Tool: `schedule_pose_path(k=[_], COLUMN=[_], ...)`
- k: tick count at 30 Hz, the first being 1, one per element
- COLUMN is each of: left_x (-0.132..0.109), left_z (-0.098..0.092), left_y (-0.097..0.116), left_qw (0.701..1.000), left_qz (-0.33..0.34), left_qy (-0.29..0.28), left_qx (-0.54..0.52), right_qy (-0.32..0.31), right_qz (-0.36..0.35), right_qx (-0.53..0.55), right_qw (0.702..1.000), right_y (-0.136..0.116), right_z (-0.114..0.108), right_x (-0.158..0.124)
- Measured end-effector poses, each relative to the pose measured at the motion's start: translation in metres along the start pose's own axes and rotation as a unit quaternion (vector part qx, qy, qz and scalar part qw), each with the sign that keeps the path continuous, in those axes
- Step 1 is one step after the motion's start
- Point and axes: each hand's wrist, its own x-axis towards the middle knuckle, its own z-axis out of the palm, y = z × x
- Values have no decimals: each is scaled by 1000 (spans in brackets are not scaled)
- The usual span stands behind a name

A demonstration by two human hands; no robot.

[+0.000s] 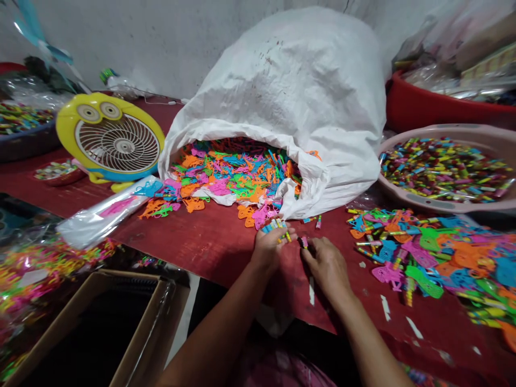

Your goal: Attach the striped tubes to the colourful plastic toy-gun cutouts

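Tightly, the left hand [269, 250] clenches a bunch of striped plastic sticks [276, 228] — the right hand [325, 267] pinches a single stick [303, 243].

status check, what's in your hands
Left hand: bunch of colored sticks. Right hand: pinching one stick. Plastic shapes spilling from sack just ahead.

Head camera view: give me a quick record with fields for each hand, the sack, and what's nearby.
Left hand: left hand holding a bunch of small colored sticks
Right hand: right hand pinching one short stick
Sack: white sack lying open, spilling bright plastic shapes
Surface: red tabletop
Nearby: pink basin, yellow fan, cardboard box
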Motion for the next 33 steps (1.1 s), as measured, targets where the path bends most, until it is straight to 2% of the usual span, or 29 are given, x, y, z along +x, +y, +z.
schedule_pose_path(k=[8, 13, 17, 20, 23, 26, 28, 31, 33], left_x=[-23, -29, -32, -36, -39, -39, -37, -32, -28], left_z=[11, 18, 21, 24, 25, 23, 20, 15, 11], left_y=[-9, -13, -15, -17, -20, -24, -22, -13, -5], left_qw=[993, 988, 985, 988, 992, 997, 998, 999, 998], left_qz=[1, 9, 33, 36, 32, 7, -18, -39, -47], left_qy=[18, 22, 10, 0, -10, -37, -45, -20, -2], left_qx=[116, 155, 166, 148, 118, 68, 39, 25, 39], right_qy=[49, 36, 63, 110, 140, 129, 107, 39, 16], right_qz=[31, 47, 68, 52, 2, -31, -54, -102, -118], right_qx=[135, 275, 350, 316, 190, 52, 13, 77, 158], right_qw=[989, 960, 932, 941, 972, 990, 993, 991, 980], right_y=[11, 6, -5, -14, -24, -32, -37, -32, -17], right_z=[4, 10, 13, 12, 10, 5, -1, -14, -21], right_x=[2, 0, -6, -8, -7, -7, -9, -10, -5])
